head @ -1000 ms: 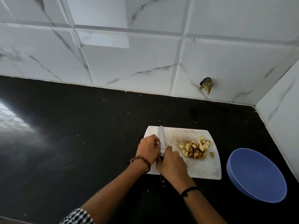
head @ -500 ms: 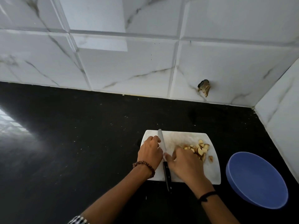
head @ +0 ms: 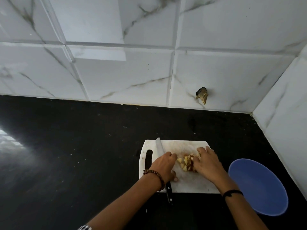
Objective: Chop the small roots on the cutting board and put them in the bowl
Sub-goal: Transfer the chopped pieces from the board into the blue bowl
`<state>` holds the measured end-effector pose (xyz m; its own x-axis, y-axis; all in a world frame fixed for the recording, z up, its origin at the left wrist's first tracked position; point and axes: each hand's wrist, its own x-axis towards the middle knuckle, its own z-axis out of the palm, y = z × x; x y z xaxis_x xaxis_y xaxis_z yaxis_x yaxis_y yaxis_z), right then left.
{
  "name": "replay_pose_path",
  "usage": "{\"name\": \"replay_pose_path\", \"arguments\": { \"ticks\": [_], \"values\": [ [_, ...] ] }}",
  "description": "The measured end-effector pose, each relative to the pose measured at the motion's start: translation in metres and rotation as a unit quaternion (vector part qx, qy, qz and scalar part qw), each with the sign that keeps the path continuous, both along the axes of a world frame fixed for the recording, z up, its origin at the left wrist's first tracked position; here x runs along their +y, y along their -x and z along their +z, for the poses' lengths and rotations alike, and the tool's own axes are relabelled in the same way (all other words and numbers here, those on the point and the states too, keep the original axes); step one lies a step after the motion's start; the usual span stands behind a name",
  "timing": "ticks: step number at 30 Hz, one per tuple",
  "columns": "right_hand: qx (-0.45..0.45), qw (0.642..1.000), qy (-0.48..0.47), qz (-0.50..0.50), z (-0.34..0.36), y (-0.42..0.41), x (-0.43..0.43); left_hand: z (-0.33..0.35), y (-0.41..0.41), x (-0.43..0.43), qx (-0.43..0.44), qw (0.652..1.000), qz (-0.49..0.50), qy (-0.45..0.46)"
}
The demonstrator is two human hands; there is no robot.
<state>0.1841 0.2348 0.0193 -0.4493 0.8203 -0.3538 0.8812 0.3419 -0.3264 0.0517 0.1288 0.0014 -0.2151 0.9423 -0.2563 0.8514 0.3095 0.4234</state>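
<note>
**Layout (reference: cutting board)**

The black countertop (head: 83, 155) carries the white cutting board (head: 191, 185). The blue bowl (head: 257, 188) stands just beside the board's right edge, apart from it, and no pieces show inside it.

**Hands**

The right hand (head: 208, 163) lies palm down over the right half of the board. Its fingers are spread and only lightly bent, and they press against the right and far sides of the pile without closing on anything. The left hand (head: 163, 165) lies over the left half of the board with its knuckles bent and its fingertips at the pile's left side. Whether those curled fingers hold any pieces cannot be told.

**Tool and material**

The knife (head: 159, 146) lies flat along the left part of the board, under the left hand. Its tip is near the far edge and its handle overhangs the near edge. The chopped roots (head: 184, 161) sit in a loose pile at the board's centre, between the two hands.

**Step in hand (judged): gather the pile for transfer**

1. Close both hands inward evenly so that no piece escapes past the far side.
2. Keep the left fingers clear of the blade edge beneath them.
3. Lift only a compact handful, or slide the board's right edge to the bowl rim first.
4. Check the board for stray pieces afterwards.
</note>
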Motion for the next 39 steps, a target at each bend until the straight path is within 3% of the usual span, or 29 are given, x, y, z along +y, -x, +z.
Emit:
{"name": "replay_pose_path", "arguments": {
  "ticks": [7, 12, 17, 21, 35, 39],
  "values": [
    [0.062, 0.996, 0.06, 0.03, -0.009, -0.006, -0.006, 0.005, -0.003, 0.018, -0.03, 0.999, -0.005, -0.012],
    [0.104, 0.993, 0.048, 0.039, -0.007, -0.017, 0.0, 0.004, -0.003, 0.023, -0.041, 0.999, -0.004, -0.002],
    [-0.029, 0.998, 0.057, 0.022, 0.0, -0.019, 0.003, 0.004, -0.003, 0.032, -0.031, 0.998, -0.009, 0.055],
    [-0.041, 0.997, 0.061, 0.023, -0.001, -0.016, 0.006, 0.009, -0.005, 0.043, -0.037, 0.998, -0.014, 0.048],
    [0.115, 0.989, 0.097, -0.003, -0.005, -0.015, 0.004, 0.004, -0.008, 0.049, -0.104, 0.993, 0.001, -0.052],
    [0.155, 0.98, 0.12, -0.033, -0.005, -0.017, 0.006, 0.005, -0.012, 0.049, -0.168, 0.982, 0.042, -0.078]
  ]
}}
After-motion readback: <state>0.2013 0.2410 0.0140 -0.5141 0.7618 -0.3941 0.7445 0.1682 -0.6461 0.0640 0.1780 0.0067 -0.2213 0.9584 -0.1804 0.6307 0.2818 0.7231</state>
